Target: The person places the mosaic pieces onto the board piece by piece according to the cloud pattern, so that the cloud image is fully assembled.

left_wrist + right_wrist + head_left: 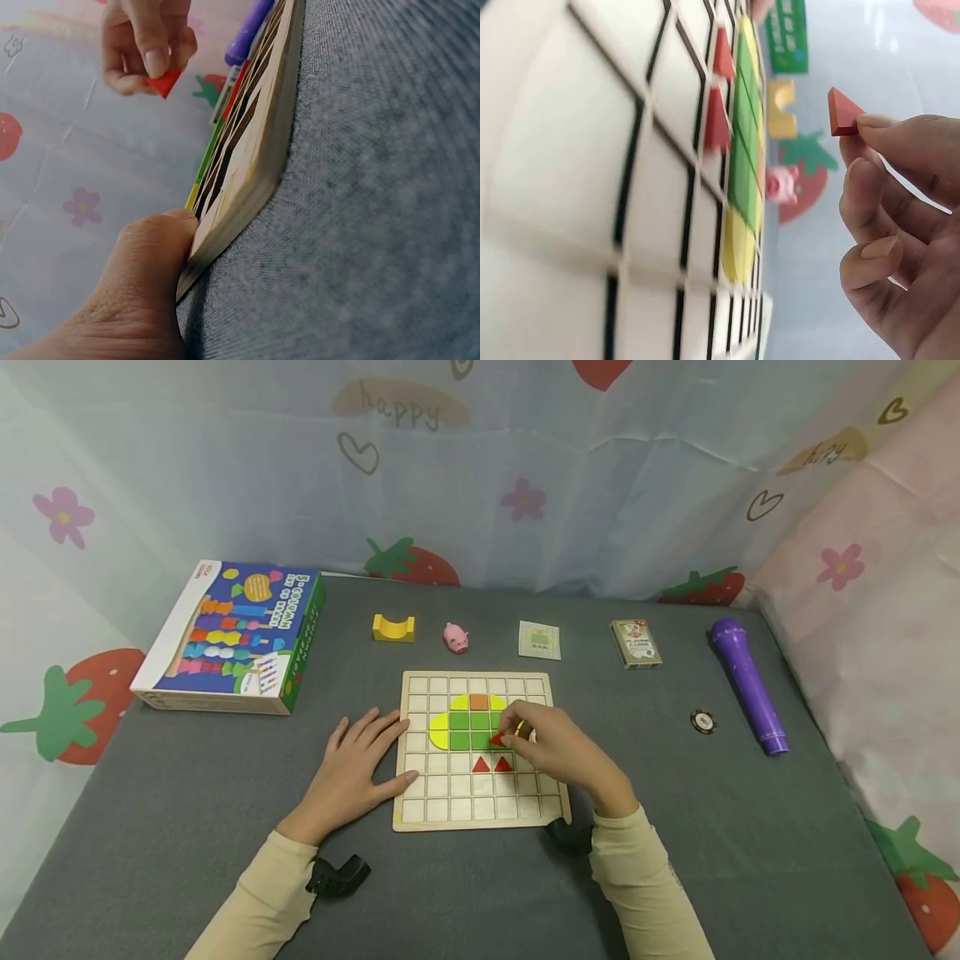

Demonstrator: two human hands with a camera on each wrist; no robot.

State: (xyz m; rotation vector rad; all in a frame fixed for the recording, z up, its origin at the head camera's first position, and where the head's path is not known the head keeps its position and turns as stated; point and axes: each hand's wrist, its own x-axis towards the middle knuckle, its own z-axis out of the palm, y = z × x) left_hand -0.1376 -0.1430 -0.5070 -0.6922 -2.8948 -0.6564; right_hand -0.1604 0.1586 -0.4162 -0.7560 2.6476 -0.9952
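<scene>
A wooden grid board (442, 823) lies on the grey cloth. Green square pieces (469, 730) sit together in its cells, with curved yellow pieces (438, 732) around them and an orange square (478, 702) at the top. Below the green ones are two red triangles, a left one (481, 765) and a right one (503, 765). Between thumb and fingertips, my right hand (562, 747) pinches another red triangle (844, 114), held above the board. My left hand (352, 772) lies with spread fingers at the board's left side, its thumb (154, 251) touching the edge.
Behind the board stand a yellow arched block (393, 629), a pink pig figure (455, 637), a pattern card (539, 640) and a card box (637, 645). A game box (232, 635) is at left; a chip (702, 721) and a purple microphone-shaped object (750, 685) are at right.
</scene>
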